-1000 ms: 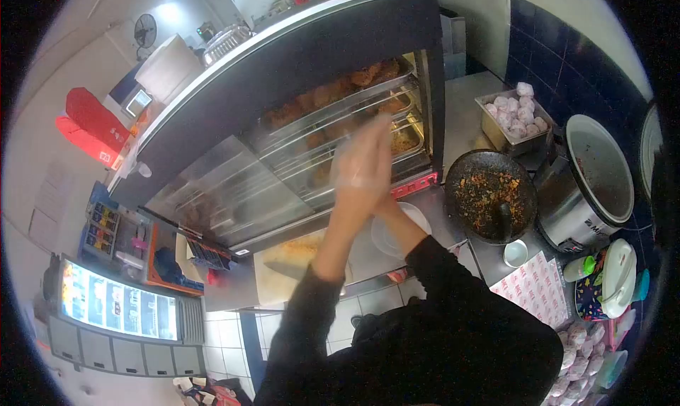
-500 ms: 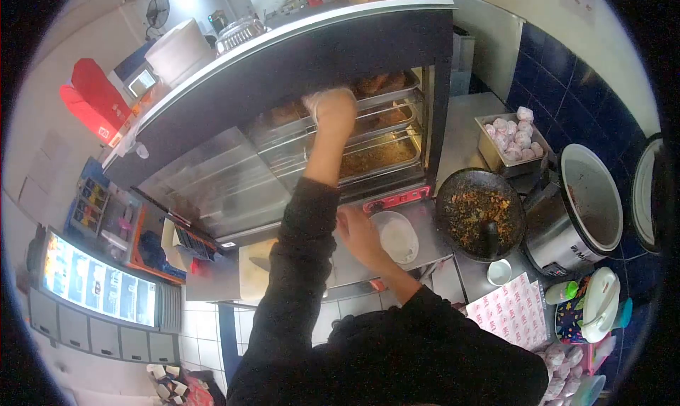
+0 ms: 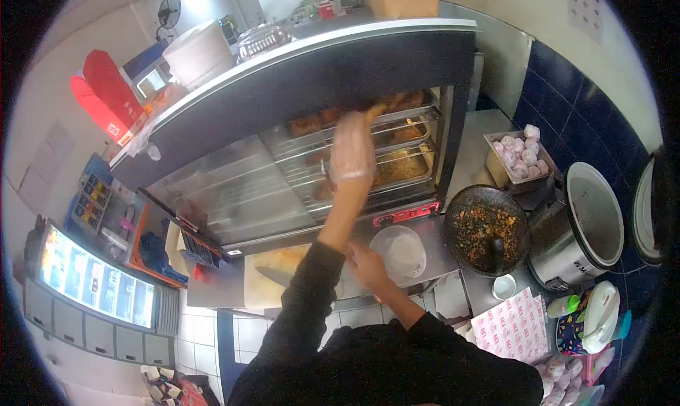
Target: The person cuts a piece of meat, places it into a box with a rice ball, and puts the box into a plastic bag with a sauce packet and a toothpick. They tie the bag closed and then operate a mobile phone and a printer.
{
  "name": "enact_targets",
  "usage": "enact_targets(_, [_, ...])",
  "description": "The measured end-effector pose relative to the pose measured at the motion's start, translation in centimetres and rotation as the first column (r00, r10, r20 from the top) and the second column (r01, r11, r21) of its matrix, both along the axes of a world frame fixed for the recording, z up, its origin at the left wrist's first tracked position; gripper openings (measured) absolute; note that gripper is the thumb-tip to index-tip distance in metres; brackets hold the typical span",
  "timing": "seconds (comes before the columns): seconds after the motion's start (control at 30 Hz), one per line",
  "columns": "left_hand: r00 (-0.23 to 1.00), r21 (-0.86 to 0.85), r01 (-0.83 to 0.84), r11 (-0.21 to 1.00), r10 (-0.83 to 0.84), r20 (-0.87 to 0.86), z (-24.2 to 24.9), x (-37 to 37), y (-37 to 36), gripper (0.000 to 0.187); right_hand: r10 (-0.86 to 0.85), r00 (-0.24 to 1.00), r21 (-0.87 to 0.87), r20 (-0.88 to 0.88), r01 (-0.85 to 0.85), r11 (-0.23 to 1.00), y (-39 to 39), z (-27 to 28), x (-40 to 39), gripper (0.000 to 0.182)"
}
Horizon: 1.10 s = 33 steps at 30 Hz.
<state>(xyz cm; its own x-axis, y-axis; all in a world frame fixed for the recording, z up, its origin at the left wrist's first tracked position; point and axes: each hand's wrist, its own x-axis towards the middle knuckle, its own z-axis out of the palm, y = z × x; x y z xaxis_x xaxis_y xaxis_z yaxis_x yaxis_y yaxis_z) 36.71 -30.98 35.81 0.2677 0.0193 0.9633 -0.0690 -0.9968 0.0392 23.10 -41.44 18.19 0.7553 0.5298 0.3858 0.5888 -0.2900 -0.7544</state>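
Holding a piece of fried chicken at upper centre, your gloved left hand grips it before the warmer racks; your right hand, fingers loosely spread, rests beside the white plate below.

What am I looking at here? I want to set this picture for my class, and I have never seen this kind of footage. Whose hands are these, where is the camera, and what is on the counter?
There is no machine: a person wears a camera on the head, so the one picture looks forward and down over their dark sleeves. The round, bent edges come from the wide lens.

The left hand, in a thin clear glove, is raised before a glass-fronted food warmer whose racks hold trays of browned fried pieces. It is blurred, so whether it grips anything cannot be told.

The right hand rests low at the edge of a white plate on the steel counter.

Beside it stand a dark stone mortar with chopped chilli mix, an open rice cooker and a metal tray of small wrapped parcels.
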Motion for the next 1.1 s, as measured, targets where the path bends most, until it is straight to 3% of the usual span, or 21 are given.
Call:
enact_targets(0.07, [0.995,-0.038,0.074,0.997,-0.071,0.069,-1.0,-2.1,-0.6,0.029,0.047,0.999,-0.046,-0.024,-0.048,0.998,1.0,-1.3,-1.3,0.023])
enact_targets(0.1, [0.981,-0.071,0.152,0.986,-0.142,0.132,-1.3,-3.6,-0.8,0.031,0.152,0.986,0.061,0.064,-0.156,0.986,2.0,-3.4,-2.0,0.024])
enact_targets(0.17, [0.986,-0.214,0.167,0.962,-0.163,0.036,-2.0,-7.4,-0.8,0.032,0.266,0.955,0.143,0.134,-0.285,0.948,3.7,-8.1,-3.6,0.026])
enact_targets(0.23, [0.95,-0.515,0.236,0.824,-0.306,-0.056,-3.9,-11.1,0.1,0.03,0.285,0.936,-0.166,0.208,-0.253,0.953,5.5,-9.9,-6.0,0.035])
enact_targets(0.27, [0.961,-0.538,0.188,0.822,-0.267,-0.071,-5.3,-13.1,1.1,0.03,0.295,0.94,-0.326,0.17,-0.229,0.917,5.9,-9.3,-7.1,0.043])
enact_targets(0.3, [0.939,-0.679,0.123,0.723,-0.307,-0.157,-6.7,-15.2,2.2,0.03,0.343,0.929,-0.34,0.138,-0.28,0.898,7.4,-10.3,-7.7,0.043])
enact_targets(0.33, [0.905,-0.799,0.041,0.599,-0.361,-0.224,-8.1,-17.5,3.4,0.031,0.241,0.971,-0.304,0.002,-0.229,0.925,8.8,-12.1,-8.3,0.043])
enact_targets(0.4, [0.863,-0.857,-0.148,0.494,-0.358,-0.356,-13.6,-22.1,7.5,0.036,0.153,0.974,-0.3,-0.166,-0.197,0.933,10.3,-14.2,-10.3,0.044])
enact_targets(0.43, [0.797,-0.87,-0.282,0.404,-0.406,-0.447,-17.3,-24.3,9.9,0.041,0.15,0.989,-0.421,0.012,-0.131,0.898,10.7,-14.6,-10.8,0.044])
enact_targets(0.47, [0.787,-0.902,-0.263,0.342,-0.464,-0.406,-22.1,-26.8,12.5,0.042,0.159,0.968,-0.519,0.196,-0.036,0.854,11.4,-14.9,-11.2,0.043])
enact_targets(0.5, [0.775,-0.93,-0.24,0.278,-0.523,-0.356,-27.3,-29.4,15.1,0.043,0.166,0.969,-0.532,0.182,-0.045,0.845,12.2,-14.9,-11.7,0.043])
enact_targets(0.57, [0.935,-0.968,-0.083,0.238,-0.318,-0.158,-34.3,-33.4,18.9,0.036,0.221,0.928,-0.616,0.299,0.011,0.787,13.5,-15.1,-12.5,0.042])
enact_targets(0.63, [0.933,-0.979,-0.183,-0.089,-0.328,-0.145,-30.8,-36.9,21.3,0.04,0.234,0.929,-0.693,0.288,0.034,0.721,14.2,-16.6,-12.4,0.042])
enact_targets(0.67, [0.927,-0.965,-0.222,-0.138,-0.338,-0.165,-27.6,-37.8,21.9,0.038,0.242,0.93,-0.752,0.276,0.052,0.657,14.4,-17.4,-12.8,0.041])
enact_targets(0.77, [0.924,-0.969,-0.127,-0.213,-0.381,-0.037,-32.8,-39.7,25.5,0.032,0.056,0.997,-0.74,0.049,-0.001,0.673,13.9,-10.6,-12.5,0.037])
enact_targets(0.83, [0.923,-0.954,-0.169,-0.247,-0.378,-0.066,-31.1,-38.0,25.9,0.021,-0.031,0.999,-0.71,-0.037,-0.004,0.704,12.0,-8.7,-12.9,0.035])
enact_targets(0.87, [0.787,-0.826,-0.25,0.505,-0.39,-0.477,-30.1,-37.3,26.2,0.029,-0.105,0.988,-0.672,-0.11,0.004,0.74,11.5,-8.0,-13.3,0.034])
enact_targets(0.9, [0.654,-0.228,-0.115,0.967,-0.099,-0.75,-29.7,-36.9,26.4,0.038,-0.12,0.987,-0.679,-0.109,0.015,0.734,11.4,-7.1,-13.9,0.034])
enact_targets(0.93, [0.654,-0.237,-0.102,0.966,-0.115,-0.748,-31.7,-36.9,26.8,0.038,-0.116,0.976,-0.607,-0.186,-0.021,0.794,11.3,-6.4,-14.5,0.035])
enact_targets(1.0, [0.288,-0.327,-0.444,0.834,-0.213,-0.934,-36.3,-36.5,27.4,0.039,-0.12,0.96,-0.535,-0.255,-0.036,0.844,11.4,-6.0,-15.6,0.036])
enact_targets(1.1, [0.2,-0.239,-0.57,0.786,-0.149,-0.968,-22.0,-34.9,28.3,0.023,-0.088,0.906,-0.492,-0.413,-0.141,0.859,13.7,-7.6,-18.3,0.041])
